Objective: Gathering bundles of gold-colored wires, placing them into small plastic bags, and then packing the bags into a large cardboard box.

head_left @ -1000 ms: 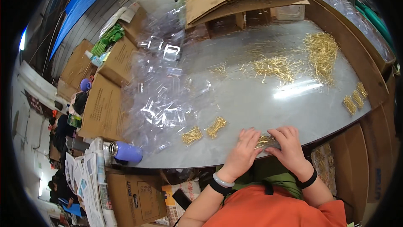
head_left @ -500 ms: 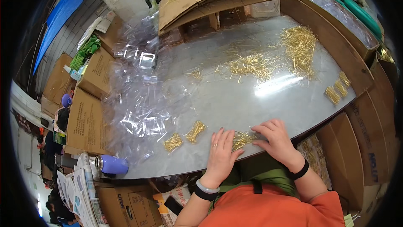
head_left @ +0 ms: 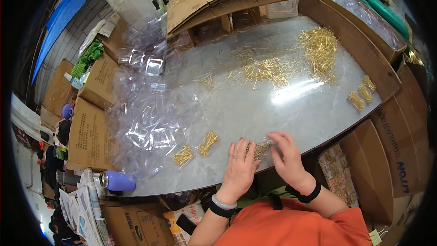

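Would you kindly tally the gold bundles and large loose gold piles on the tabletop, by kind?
Uncovered gold bundles: 5
Partly hidden gold bundle between left hand and right hand: 1
Large loose gold piles: 2
Total: 8

The grey desk point(head_left: 236, 114) is carrying clear plastic pieces point(head_left: 152, 105) across its left side, loose golden wires point(head_left: 320, 52) heaped toward its back, and small golden bundles point(head_left: 208, 143) that are lying near its front and right edges.
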The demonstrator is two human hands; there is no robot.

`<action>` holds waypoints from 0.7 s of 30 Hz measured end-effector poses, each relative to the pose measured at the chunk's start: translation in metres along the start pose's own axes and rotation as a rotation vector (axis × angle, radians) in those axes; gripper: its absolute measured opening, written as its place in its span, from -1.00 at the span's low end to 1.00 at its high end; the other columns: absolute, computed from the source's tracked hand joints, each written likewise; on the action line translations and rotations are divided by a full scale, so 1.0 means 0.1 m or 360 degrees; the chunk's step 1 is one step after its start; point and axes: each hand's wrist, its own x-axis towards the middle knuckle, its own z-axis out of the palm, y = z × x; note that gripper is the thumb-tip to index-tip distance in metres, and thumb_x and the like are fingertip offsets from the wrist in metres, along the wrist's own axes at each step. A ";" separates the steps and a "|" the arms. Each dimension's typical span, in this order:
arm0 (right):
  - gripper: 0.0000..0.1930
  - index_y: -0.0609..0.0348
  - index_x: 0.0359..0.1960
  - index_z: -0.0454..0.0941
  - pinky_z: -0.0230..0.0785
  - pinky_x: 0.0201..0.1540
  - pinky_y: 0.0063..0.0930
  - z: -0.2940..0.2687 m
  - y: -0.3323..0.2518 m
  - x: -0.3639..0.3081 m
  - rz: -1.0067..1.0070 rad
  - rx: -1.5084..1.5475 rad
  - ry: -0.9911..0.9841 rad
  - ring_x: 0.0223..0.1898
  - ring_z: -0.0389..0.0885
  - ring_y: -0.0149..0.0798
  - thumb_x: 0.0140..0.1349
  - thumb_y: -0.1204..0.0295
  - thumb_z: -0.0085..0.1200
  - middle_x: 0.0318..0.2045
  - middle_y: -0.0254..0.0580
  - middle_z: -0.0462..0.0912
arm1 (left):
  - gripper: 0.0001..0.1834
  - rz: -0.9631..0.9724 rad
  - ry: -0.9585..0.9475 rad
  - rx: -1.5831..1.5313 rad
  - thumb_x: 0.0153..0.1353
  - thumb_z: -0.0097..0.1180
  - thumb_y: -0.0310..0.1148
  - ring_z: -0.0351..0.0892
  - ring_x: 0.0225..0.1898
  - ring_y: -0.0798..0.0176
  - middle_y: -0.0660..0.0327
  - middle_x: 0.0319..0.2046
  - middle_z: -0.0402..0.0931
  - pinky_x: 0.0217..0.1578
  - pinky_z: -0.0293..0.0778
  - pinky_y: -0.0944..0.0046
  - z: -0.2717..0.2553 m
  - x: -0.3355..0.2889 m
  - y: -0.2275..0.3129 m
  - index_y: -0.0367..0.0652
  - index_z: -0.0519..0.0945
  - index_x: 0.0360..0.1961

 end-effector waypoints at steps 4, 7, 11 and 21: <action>-0.37 0.32 0.35 0.26 0.29 0.35 -0.09 0.06 0.09 -0.01 0.0022 -0.0115 -0.0198 0.33 0.34 0.30 0.16 0.69 0.00 0.34 0.28 0.30 | -0.31 0.0003 -0.0018 0.0026 0.33 0.15 -0.42 0.23 0.40 -0.28 -0.21 0.31 0.26 0.44 0.10 -0.27 0.02 0.01 0.00 -0.45 0.21 0.40; -0.26 0.34 0.41 0.17 0.19 0.44 -0.05 0.12 -0.04 0.03 0.0040 0.0266 -0.0477 0.42 0.23 0.33 0.11 0.65 0.05 0.40 0.31 0.20 | -0.25 0.0001 0.0000 0.0036 0.34 0.16 -0.39 0.23 0.40 -0.25 -0.23 0.29 0.28 0.45 0.11 -0.24 0.02 0.01 0.00 -0.47 0.14 0.43; -0.24 0.31 0.41 0.20 0.19 0.45 -0.06 0.06 0.11 0.16 -0.0216 0.0220 -0.0694 0.44 0.22 0.27 0.09 0.63 0.09 0.36 0.23 0.30 | -0.17 -0.0035 0.0071 -0.0093 0.30 0.20 -0.43 0.27 0.37 -0.27 -0.24 0.28 0.29 0.45 0.11 -0.24 0.04 -0.04 -0.04 -0.48 0.04 0.47; -0.50 0.20 0.07 0.55 0.42 0.20 -0.09 -0.09 0.21 0.21 -0.0536 -0.0155 -0.0760 0.12 0.54 0.12 0.04 0.50 0.39 0.02 -0.02 0.59 | 0.00 -0.0101 0.0096 -0.0691 0.21 0.26 -0.59 0.34 0.31 -0.29 -0.20 0.31 0.29 0.27 0.37 -0.11 -0.04 -0.09 -0.17 -0.24 -0.09 0.57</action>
